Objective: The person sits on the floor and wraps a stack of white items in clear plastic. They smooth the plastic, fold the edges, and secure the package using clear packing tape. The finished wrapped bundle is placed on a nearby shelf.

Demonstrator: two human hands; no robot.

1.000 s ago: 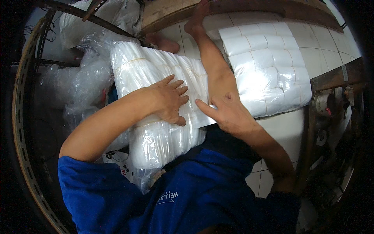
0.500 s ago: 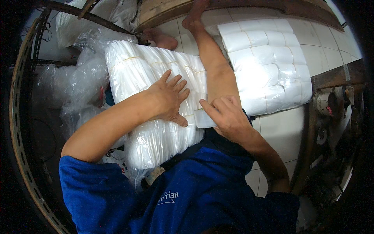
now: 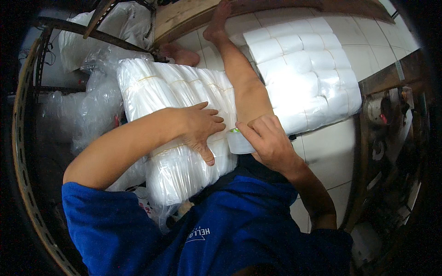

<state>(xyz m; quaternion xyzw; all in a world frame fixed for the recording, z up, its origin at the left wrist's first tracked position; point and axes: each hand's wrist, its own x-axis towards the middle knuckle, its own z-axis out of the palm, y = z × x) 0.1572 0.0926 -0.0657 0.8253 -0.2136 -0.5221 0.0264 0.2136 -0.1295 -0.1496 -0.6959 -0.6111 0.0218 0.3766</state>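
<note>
A large clear-wrapped pack of white plastic bags (image 3: 170, 94) lies across my lap, its bundles tied with thin yellowish bands. My left hand (image 3: 201, 129) rests flat on top of the pack, fingers spread. In my right hand (image 3: 269, 140) is a roll of clear tape (image 3: 240, 142), gripped with the index finger along its upper edge. The roll stands against the right side of the pack, next to my bare knee. The fingers behind the roll are partly hidden.
A second wrapped pack of white bundles (image 3: 308, 78) lies on the tiled floor (image 3: 329, 156) to the right. Crumpled clear plastic (image 3: 99, 101) heaps up at left beside a metal rack (image 3: 20, 152). Dark wooden furniture (image 3: 382, 133) borders the right, and a wooden beam (image 3: 184, 20) crosses the far side.
My left hand has slid nearer to me over the pack. The tape roll has turned slightly, showing a green patch inside its core. The whole view has shifted a little.
</note>
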